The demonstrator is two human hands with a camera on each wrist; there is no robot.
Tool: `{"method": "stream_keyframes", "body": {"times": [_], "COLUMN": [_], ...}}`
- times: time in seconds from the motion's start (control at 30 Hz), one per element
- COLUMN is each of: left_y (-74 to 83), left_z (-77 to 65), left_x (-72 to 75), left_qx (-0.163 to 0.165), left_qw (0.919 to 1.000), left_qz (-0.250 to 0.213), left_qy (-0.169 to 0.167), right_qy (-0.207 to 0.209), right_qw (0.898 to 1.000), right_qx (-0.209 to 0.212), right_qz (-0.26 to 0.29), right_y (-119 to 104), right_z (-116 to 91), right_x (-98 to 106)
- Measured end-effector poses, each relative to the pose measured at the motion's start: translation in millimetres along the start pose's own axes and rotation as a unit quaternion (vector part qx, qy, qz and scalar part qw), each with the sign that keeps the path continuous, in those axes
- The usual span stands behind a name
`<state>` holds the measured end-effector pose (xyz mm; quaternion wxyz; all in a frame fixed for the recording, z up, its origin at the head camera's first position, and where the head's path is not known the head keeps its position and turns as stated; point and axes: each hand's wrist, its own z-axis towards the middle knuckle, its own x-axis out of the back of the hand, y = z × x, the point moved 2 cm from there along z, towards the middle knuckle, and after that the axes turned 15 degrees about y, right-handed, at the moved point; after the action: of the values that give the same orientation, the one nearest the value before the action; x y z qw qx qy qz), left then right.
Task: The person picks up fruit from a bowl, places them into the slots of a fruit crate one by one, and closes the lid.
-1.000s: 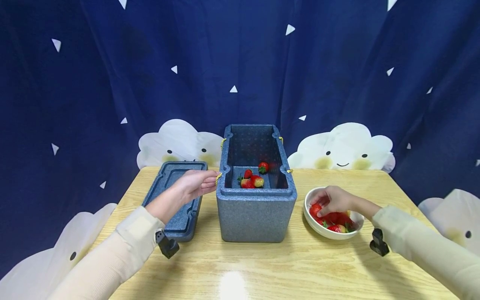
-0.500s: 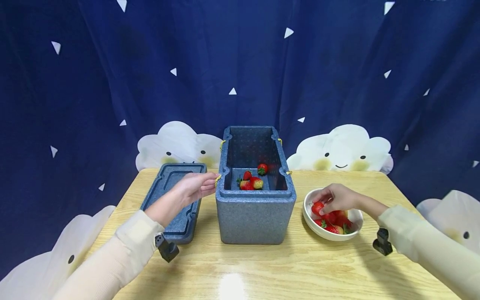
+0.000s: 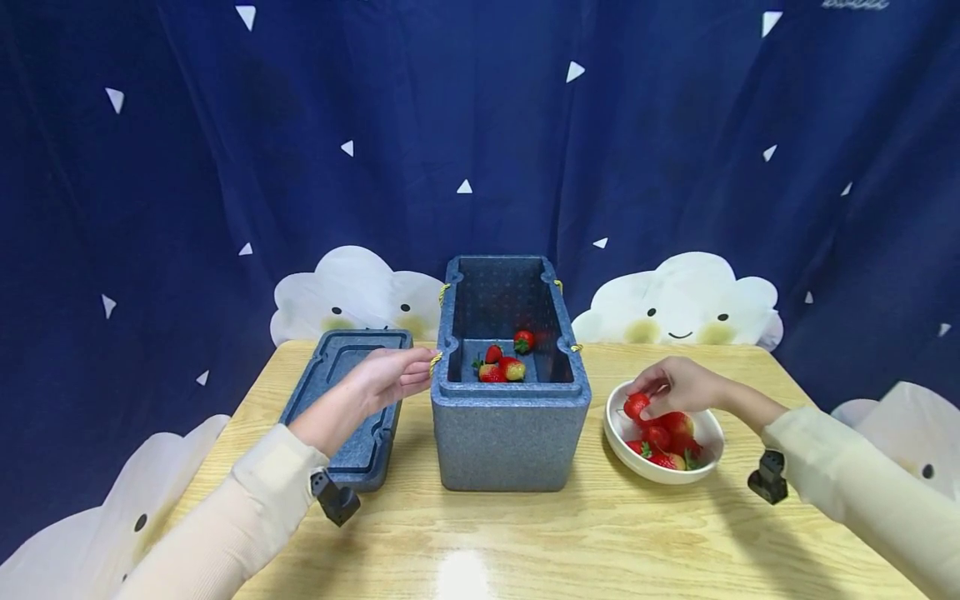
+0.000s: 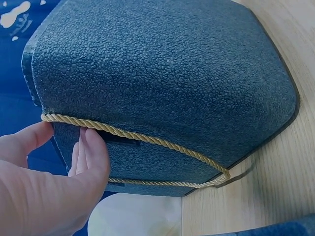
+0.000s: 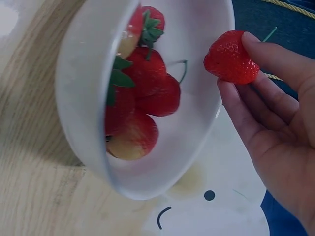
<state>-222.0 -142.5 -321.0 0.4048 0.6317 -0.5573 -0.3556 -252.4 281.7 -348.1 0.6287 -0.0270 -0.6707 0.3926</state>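
Above the white bowl (image 3: 617, 450), my right hand (image 3: 686, 387) pinches a red strawberry (image 5: 231, 58) between thumb and fingertips. In the right wrist view, that strawberry is at the bowl's rim, with a thin green stem sticking out. Several more strawberries (image 5: 152, 81) lie in the bowl. My left hand (image 3: 392, 379) rests its fingertips against the left side of the blue-grey foam box (image 3: 513, 446), beside a yellow rope (image 4: 162, 141). It does not visibly grip the rope. Inside the open box lie several strawberries (image 3: 512, 368), one (image 3: 524, 340) apart from the others.
Left of the box, the blue-grey lid (image 3: 360, 446) lies on the wooden table (image 3: 540, 542), partly behind my left forearm. A dark blue curtain (image 3: 375, 100) with white clouds hangs behind the table. Yellow rope loops (image 3: 576, 347) stick out on the box's right side.
My right hand has risen slightly out of the bowl with the pinched strawberry, uncovering more of the strawberries below. My left hand stays at the box's side.
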Motion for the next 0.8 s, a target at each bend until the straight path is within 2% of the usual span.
{"method": "stream_keyframes", "body": {"times": [0.53,0.8], "left_y": [-1.2,-1.3], "left_z": [1.5,1.3], "left_x": [-0.5,0.3], "left_qx": [-0.010,-0.009], "left_qw": [0.9999,0.9999], "left_qz": [-0.002,0.000], "left_qy": [-0.012,-0.009], "right_qy": [0.013,0.038], "right_qw": [0.999,0.998], "right_qx": [-0.001,-0.009], "right_qz": [0.037,0.053], "right_y": [-12,-16], "right_z": [13,23], "right_x": [9,15]}}
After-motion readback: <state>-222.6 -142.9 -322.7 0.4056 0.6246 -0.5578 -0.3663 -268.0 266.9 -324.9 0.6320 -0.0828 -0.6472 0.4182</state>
